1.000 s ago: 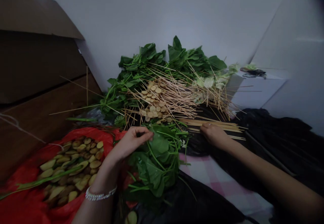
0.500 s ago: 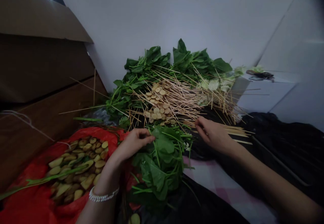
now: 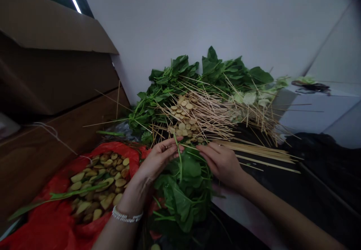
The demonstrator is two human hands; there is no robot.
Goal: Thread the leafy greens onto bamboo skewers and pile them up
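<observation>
My left hand [image 3: 160, 157] pinches a green leafy stem [image 3: 179, 159] that hangs down over a heap of leafy greens [image 3: 183, 193]. Facing it, my right hand [image 3: 221, 162] is closed on a thin wooden skewer [image 3: 188, 147], whose tip points left and meets the stem near my left fingertips. Whether the tip has pierced the stem cannot be made out. Just beyond my hands lie skewered potato slices [image 3: 184, 124] with many bare skewer ends [image 3: 214, 114] fanned to the right. Loose skewers [image 3: 262, 153] lie beside my right hand.
A red plastic bag [image 3: 50, 212] at left holds cut potatoes [image 3: 105, 184]. Skewered greens [image 3: 175, 73] line the white wall, with pale leafy pieces [image 3: 249, 98] at their right. A cardboard box [image 3: 56, 73] stands back left; black plastic [image 3: 324, 167] spreads at right.
My right hand has moved left and now holds a skewer at the stem. My left hand has lifted a stem from the heap. The view has shifted slightly left.
</observation>
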